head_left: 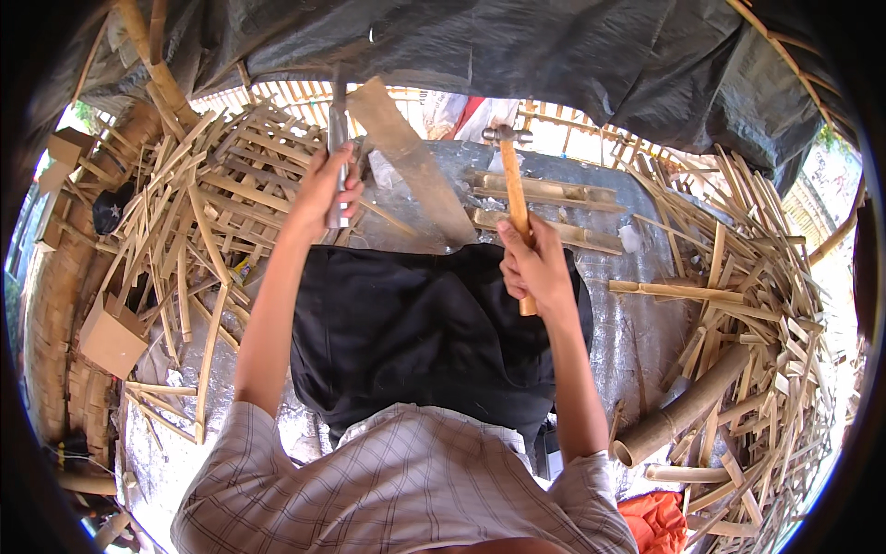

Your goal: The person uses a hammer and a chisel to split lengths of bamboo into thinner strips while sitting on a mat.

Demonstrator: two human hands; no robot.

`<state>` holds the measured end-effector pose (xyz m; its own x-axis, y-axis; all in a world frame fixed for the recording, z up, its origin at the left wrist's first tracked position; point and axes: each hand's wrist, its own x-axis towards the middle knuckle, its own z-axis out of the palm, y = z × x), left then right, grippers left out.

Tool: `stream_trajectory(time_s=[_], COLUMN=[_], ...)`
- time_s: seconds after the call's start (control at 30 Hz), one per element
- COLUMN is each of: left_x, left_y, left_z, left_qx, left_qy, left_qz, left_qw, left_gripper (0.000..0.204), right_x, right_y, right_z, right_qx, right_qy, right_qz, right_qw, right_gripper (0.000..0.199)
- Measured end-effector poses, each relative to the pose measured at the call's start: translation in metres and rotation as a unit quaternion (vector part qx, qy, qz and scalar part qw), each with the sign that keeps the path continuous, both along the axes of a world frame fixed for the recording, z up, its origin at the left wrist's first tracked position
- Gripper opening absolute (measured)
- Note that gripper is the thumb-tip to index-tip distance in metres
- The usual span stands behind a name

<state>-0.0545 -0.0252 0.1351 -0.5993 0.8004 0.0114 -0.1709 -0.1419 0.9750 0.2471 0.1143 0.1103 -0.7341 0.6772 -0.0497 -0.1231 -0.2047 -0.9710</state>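
Observation:
My left hand (321,192) is wrapped round a long, narrow grey metal tool (338,120), held upright. It looks like a chisel or a straight blade with a silvery handle; the exact kind is unclear. In my right hand (537,268) is a ball-peen hammer (513,175), gripped low on its light wooden handle with the metal head up. Both tools are raised in front of me, apart from each other. A flat brown board (415,162) slants away between them. Split bamboo halves (563,189) lie beyond the hammer. Black cloth (415,323) covers my lap.
Heaps of bamboo strips lie at the left (235,175) and right (775,369). A thick bamboo tube (683,406) rests at the right, near an orange cloth (653,522). A cardboard box (113,337) stands at the left. Dark sheeting (517,55) hangs overhead.

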Motion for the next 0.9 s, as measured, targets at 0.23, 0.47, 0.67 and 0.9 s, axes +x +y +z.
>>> stream_trajectory(time_s=[0.23,0.47,0.67,0.9], left_x=[0.037,0.071,0.086,0.089], left_y=[-0.013,-0.001,0.011,0.017], left_z=[0.067,0.059,0.053,0.049], left_qx=[-0.098,-0.044,-0.025,0.009], left_qy=[0.044,-0.02,-0.005,-0.027], left_qz=[-0.112,-0.112,-0.141,-0.155], left_qw=[0.988,0.993,0.99,0.988], left_gripper=[0.03,0.027,0.027,0.024], right_x=[-0.014,-0.001,-0.006,-0.008], right_y=[0.013,0.025,0.015,0.019], right_z=[0.082,0.086,0.086,0.067], right_qx=[0.273,0.528,0.484,0.538], right_qy=[0.099,-0.104,-0.071,-0.228], right_qz=[-0.073,-0.123,-0.179,-0.103], right_qw=[0.954,0.834,0.854,0.805], right_gripper=[0.009,0.029,0.027,0.025])
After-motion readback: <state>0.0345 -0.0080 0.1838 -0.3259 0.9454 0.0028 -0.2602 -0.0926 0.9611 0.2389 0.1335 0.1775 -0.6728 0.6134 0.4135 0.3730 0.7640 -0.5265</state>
